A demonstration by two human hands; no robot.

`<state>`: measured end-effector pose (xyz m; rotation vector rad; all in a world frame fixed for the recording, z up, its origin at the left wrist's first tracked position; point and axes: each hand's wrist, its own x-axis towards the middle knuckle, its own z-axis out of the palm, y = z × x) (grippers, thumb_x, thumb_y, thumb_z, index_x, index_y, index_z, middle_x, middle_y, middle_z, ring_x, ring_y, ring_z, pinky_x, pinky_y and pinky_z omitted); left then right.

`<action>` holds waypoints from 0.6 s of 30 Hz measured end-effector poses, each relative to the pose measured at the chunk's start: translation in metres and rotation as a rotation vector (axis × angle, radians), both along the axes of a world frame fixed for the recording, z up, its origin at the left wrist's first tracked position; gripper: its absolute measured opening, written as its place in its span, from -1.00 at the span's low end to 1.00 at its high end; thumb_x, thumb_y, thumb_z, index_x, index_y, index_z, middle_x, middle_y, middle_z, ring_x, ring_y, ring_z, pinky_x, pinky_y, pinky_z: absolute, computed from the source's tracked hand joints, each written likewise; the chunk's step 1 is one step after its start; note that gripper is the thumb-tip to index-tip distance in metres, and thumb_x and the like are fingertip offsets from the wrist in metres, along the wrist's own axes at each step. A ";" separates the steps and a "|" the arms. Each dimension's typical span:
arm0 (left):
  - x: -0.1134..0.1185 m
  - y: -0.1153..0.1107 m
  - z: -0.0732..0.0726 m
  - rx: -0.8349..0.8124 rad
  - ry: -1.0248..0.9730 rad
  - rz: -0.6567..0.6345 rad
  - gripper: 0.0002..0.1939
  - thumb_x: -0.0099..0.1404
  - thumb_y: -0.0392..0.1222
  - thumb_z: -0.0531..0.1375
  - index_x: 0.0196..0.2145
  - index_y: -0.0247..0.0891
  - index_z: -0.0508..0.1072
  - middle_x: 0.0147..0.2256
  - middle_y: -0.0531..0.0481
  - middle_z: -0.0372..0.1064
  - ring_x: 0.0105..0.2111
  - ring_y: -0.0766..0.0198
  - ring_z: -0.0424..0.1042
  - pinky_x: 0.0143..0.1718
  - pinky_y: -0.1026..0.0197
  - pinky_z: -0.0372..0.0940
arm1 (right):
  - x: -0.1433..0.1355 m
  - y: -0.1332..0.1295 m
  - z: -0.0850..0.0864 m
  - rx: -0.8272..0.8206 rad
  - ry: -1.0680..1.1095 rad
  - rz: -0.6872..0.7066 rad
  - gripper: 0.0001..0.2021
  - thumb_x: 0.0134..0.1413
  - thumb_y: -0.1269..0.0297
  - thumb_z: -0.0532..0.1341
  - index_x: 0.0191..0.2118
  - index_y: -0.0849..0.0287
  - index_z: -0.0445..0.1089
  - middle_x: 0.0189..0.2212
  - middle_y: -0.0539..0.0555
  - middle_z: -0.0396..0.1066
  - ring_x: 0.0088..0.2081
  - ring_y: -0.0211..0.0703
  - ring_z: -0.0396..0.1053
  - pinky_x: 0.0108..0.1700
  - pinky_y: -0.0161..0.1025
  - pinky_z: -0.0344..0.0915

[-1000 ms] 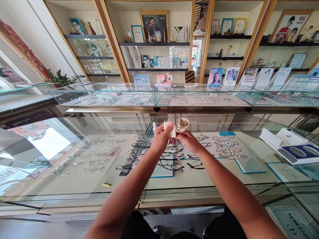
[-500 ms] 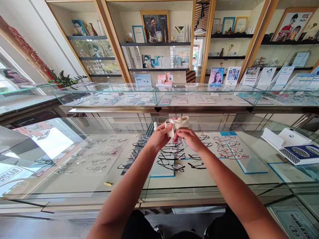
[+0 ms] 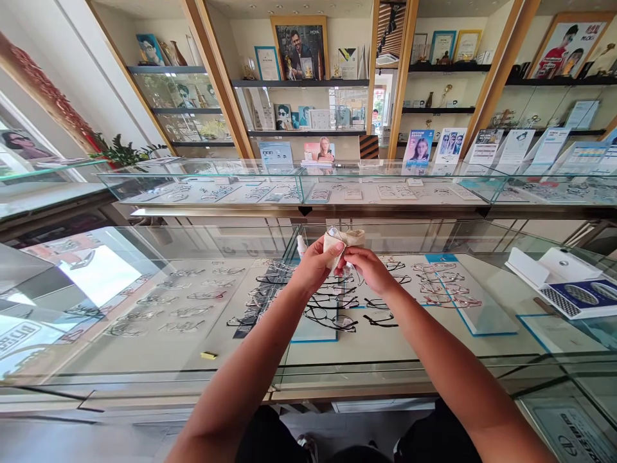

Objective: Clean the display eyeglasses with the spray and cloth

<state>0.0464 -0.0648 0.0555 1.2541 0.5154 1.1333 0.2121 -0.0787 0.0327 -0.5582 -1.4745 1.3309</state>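
My left hand (image 3: 315, 265) is closed on a cream cleaning cloth (image 3: 355, 238), its thumb pressing the fabric. Thin-rimmed eyeglasses (image 3: 332, 230) show partly at the cloth's upper edge; the cloth and my fingers hide most of them. Close against the left, my right hand (image 3: 369, 267) pinches the glasses, with a thin temple hanging below its fingers. Both hands are raised above the glass display counter (image 3: 250, 379). Just behind my left hand stands a small white bottle (image 3: 301, 245).
Rows of eyeglass frames (image 3: 332, 318) lie inside the counter under its glass. An open white and blue box (image 3: 569, 283) sits at the right. A yellow piece (image 3: 209, 355) lies at the left front. A second glass case (image 3: 207, 177) stretches across behind.
My left thumb has moved right across the cloth, and the cloth's hanging end has been gathered up. More of the white bottle shows. My right hand has hardly moved.
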 end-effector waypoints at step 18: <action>0.003 0.001 -0.012 0.148 -0.018 0.128 -0.47 0.39 0.29 0.45 -0.42 -0.20 0.48 -0.66 0.06 0.37 -0.69 0.29 0.34 -0.57 0.20 0.28 | 0.004 0.003 -0.001 0.053 -0.116 0.017 -0.71 0.26 0.11 0.27 -0.43 0.10 0.59 -0.45 0.06 0.58 -0.29 -0.07 0.49 -0.04 -0.08 0.40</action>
